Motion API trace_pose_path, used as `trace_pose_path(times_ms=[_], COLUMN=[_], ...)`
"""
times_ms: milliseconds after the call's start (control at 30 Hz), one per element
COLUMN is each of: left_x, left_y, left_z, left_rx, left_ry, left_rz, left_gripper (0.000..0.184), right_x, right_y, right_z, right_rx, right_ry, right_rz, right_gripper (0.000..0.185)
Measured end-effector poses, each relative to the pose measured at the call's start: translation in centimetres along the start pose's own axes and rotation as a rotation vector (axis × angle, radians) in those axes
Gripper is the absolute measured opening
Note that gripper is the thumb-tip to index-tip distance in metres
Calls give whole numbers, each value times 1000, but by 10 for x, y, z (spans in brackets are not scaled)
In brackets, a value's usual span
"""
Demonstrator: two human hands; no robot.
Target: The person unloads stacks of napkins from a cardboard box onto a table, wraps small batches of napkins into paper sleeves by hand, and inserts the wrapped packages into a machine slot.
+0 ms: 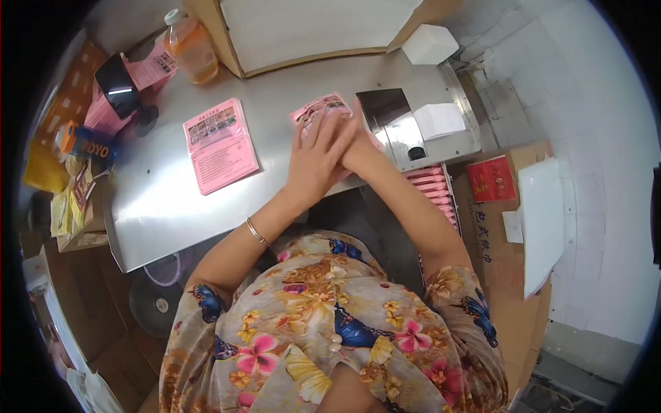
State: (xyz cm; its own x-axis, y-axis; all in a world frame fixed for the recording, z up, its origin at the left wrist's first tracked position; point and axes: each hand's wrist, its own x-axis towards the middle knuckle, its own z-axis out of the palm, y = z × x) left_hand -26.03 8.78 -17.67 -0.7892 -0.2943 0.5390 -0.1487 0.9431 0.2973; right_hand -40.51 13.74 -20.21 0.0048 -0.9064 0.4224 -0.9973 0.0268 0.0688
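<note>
A pink printed packet (322, 105) lies on the metal table in front of me, largely covered by my hands. My left hand (315, 157) rests over it with its fingers stretched out and a little apart. My right hand (355, 143) comes in from the right and overlaps the left one at the packet's right side. Most of its fingers are hidden, so its grip does not show. To the left lies a stack of pink printed sheets or wrappers (224, 160). Close to my right hand is a dark flat plate (383, 109) on a shiny metal piece.
The metal table (155, 206) carries a bottle of orange liquid (193, 51), a black stand (120, 89) and a white block (439, 121). Pink packets (430, 186) fill a box below right, beside a cardboard box (496, 255). A cardboard-framed white bin (320, 34) stands behind.
</note>
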Motion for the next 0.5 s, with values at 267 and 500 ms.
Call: trace_pose_path(times_ms=[267, 500], left_x=[4, 21], left_y=[-13, -16], left_z=[-19, -2], left_rx=[-139, -195], left_ry=[-232, 63], left_rz=[-264, 240], left_gripper=[51, 25], right_x=[-53, -94], right_y=[52, 129], right_z=[-100, -88], right_rx=[313, -53], right_ry=[17, 157], right_rz=[108, 453], right_gripper=[35, 33])
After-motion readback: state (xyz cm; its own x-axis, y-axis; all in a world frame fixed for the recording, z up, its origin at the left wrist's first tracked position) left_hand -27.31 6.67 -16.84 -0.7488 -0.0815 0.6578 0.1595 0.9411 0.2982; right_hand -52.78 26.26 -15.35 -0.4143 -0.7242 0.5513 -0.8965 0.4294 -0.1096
